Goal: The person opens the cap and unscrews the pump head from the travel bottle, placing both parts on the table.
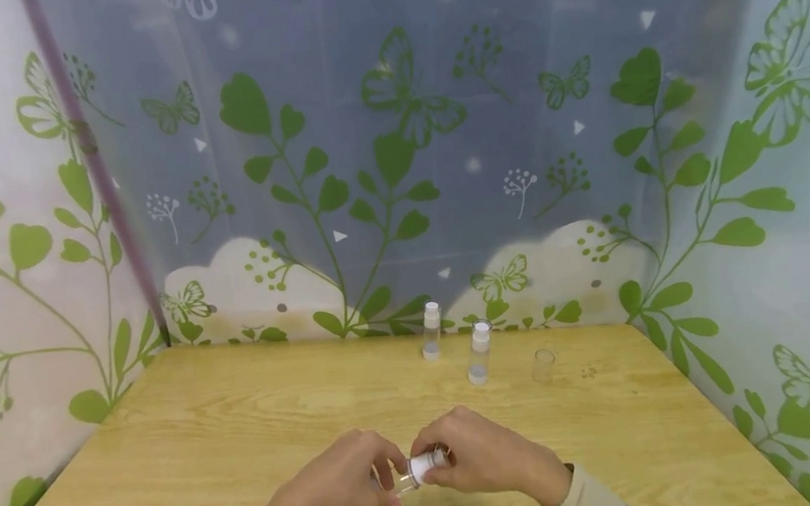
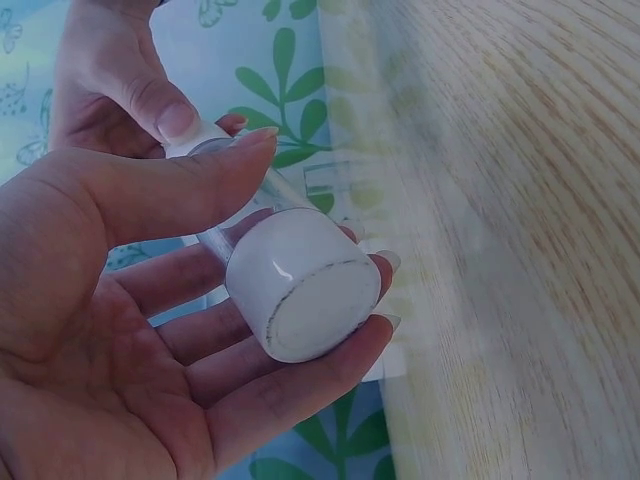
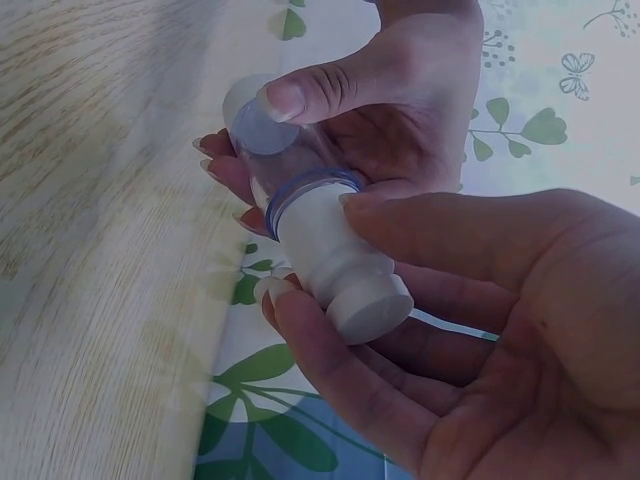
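Note:
Low over the front of the table, both hands hold one small clear bottle (image 1: 424, 467) with a white base (image 2: 300, 290) and a white pump top (image 3: 330, 240). The bottle lies tilted between them. My left hand (image 1: 352, 474) grips the clear body by the base, thumb on one side and fingers beneath. With thumb and fingers, my right hand (image 1: 483, 451) grips the white pump top just past the bottle's clear rim. The narrower tip of the top points toward the right palm.
Two similar bottles stand upright at the back of the wooden table (image 1: 245, 412): one uncapped bottle (image 1: 430, 333) and, nearer, another bottle (image 1: 480, 356) with a clear cover over its top. A clear cap (image 1: 543, 367) stands to their right. Patterned curtains (image 1: 340, 170) enclose the table.

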A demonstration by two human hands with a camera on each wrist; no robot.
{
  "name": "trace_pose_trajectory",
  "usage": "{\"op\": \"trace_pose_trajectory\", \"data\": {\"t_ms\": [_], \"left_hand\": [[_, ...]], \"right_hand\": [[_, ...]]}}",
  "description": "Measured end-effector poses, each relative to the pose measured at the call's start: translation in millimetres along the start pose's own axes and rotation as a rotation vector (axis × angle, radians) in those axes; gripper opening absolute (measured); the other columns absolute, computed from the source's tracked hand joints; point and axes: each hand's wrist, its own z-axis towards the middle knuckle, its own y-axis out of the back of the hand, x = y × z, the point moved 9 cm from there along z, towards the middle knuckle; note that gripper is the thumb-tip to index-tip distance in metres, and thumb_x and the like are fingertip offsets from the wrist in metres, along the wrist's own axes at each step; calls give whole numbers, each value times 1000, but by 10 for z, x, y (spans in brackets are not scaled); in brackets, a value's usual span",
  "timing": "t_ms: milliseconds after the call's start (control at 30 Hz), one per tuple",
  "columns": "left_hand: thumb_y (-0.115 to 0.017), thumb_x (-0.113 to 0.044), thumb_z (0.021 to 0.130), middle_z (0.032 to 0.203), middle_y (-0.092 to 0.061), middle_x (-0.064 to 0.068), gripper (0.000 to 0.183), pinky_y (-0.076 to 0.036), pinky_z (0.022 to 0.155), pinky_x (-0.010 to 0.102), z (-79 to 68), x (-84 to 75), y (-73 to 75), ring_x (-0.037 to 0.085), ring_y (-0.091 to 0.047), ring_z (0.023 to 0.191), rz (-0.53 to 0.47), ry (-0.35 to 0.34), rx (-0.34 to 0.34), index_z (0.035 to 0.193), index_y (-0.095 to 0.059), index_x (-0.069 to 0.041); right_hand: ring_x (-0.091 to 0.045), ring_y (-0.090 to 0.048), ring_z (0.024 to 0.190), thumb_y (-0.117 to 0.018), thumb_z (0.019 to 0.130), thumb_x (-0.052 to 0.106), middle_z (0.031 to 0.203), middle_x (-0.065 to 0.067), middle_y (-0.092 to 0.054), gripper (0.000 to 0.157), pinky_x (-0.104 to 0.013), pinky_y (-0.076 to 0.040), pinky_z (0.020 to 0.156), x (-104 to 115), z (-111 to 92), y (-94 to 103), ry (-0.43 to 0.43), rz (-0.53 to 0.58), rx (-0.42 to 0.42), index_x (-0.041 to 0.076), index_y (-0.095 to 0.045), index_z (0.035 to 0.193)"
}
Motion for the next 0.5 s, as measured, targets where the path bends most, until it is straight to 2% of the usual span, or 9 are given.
{"op": "trace_pose_trajectory", "data": {"t_ms": [233, 500], "left_hand": [[-87, -10, 78, 85, -78, 3, 31, -55, 66, 16, -23, 17, -26, -1, -66, 70, -20, 28, 10, 107, -77, -6], [-87, -9, 77, 85, -79, 4, 31, -54, 65, 16, 2, -17, 11, -2, -65, 69, 21, -3, -5, 106, -77, -5]], "right_hand": [[8, -60, 79, -76, 93, 8, 100, 0, -79, 14, -12, -52, 68, -4, -5, -36, -7, 14, 16, 8, -77, 106], [8, -60, 77, -75, 92, 7, 99, -1, -79, 13, -11, -51, 67, 39, -7, 8, 31, -23, -10, 7, -77, 106]]}}
